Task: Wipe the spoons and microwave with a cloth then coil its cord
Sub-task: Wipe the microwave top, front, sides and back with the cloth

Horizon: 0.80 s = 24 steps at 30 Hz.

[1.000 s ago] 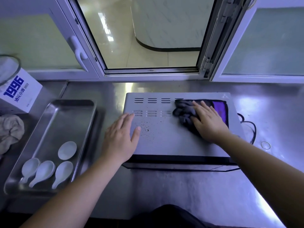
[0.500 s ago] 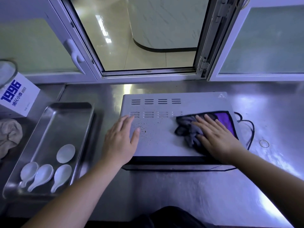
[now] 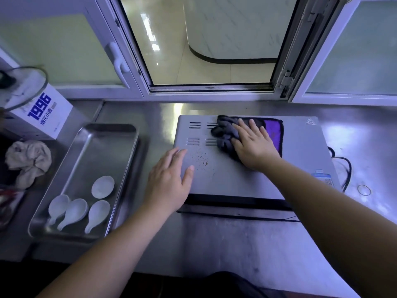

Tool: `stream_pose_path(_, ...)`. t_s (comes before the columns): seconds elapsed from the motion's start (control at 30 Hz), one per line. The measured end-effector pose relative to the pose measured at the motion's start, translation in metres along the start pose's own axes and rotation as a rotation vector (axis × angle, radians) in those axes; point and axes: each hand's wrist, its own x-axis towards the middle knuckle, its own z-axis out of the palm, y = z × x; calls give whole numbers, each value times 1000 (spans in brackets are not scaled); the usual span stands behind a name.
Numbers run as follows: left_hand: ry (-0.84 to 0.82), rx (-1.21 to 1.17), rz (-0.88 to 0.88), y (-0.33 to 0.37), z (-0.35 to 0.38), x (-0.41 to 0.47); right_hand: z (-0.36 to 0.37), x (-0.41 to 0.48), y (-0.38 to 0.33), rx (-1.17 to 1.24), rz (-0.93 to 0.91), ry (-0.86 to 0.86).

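Head view looks down on a silver box-shaped microwave [image 3: 300, 147] on a steel counter. The right hand [image 3: 255, 147] presses a bunched grey-and-purple cloth [image 3: 224, 130] flat-fingered against the far part of its top, pinching nothing. The left hand [image 3: 169, 179] rests open on the near left corner, steadying it. Four white ceramic spoons [image 3: 75, 209] lie in a rectangular steel tray [image 3: 103, 151] to the left, apparently finished. Brown specks [image 3: 202, 158] between the hands suggest the top is only partly wiped. A black cord [image 3: 350, 166] sprawls loose beside the microwave's right side, so coiling is not yet done.
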Motion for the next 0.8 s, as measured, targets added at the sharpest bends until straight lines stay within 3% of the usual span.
stream_pose_path(0.23,29,-37,5,-5,-4,6,32,-109,-18,-116,-224,-20)
stream_pose_path(0.4,20,-38,25,-11,-4,8,36,-140,-20,-147,-256,-73)
stream_pose_path(0.8,23,-26,14,-33,-5,5,21,9,-46,-68,2,59)
